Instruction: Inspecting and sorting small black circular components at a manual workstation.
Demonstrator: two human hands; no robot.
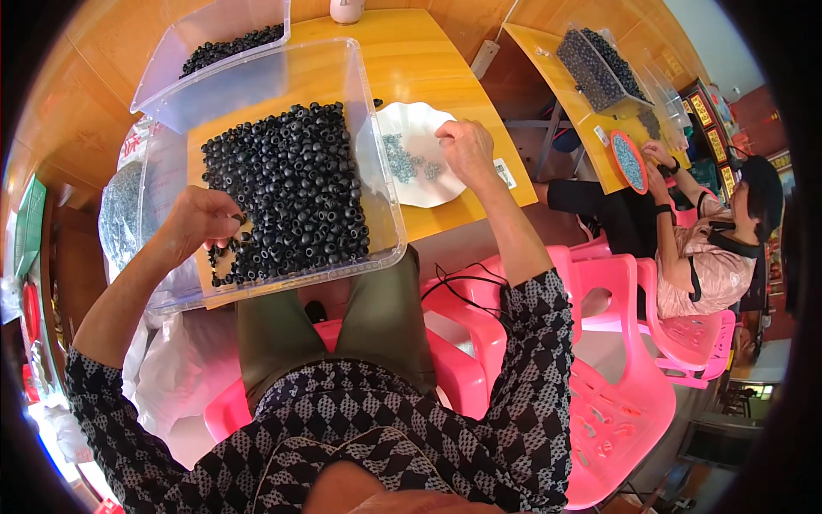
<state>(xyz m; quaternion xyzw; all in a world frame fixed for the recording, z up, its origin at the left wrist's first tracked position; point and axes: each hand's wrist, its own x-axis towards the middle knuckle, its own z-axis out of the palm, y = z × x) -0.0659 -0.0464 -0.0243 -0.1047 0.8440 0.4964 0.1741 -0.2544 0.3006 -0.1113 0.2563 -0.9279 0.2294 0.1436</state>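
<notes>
Head | left hand (pixel 199 224) fingers in black beads (pixel 291 184) | right hand (pixel 467 147) on white plate (pixel 419 128)

left hand (pixel 199 221): in black beads (pixel 291 184) | right hand (pixel 467 147): over white plate (pixel 409 128)

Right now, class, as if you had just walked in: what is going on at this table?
A seated person works at a wooden table. The left hand dips into a clear plastic bin full of small black ring-shaped parts, fingers among them. The right hand reaches over a white scalloped plate holding small grey metal pieces. A second clear bin of black parts sits behind. At the next table, another person handles similar pieces beside an orange dish.
</notes>
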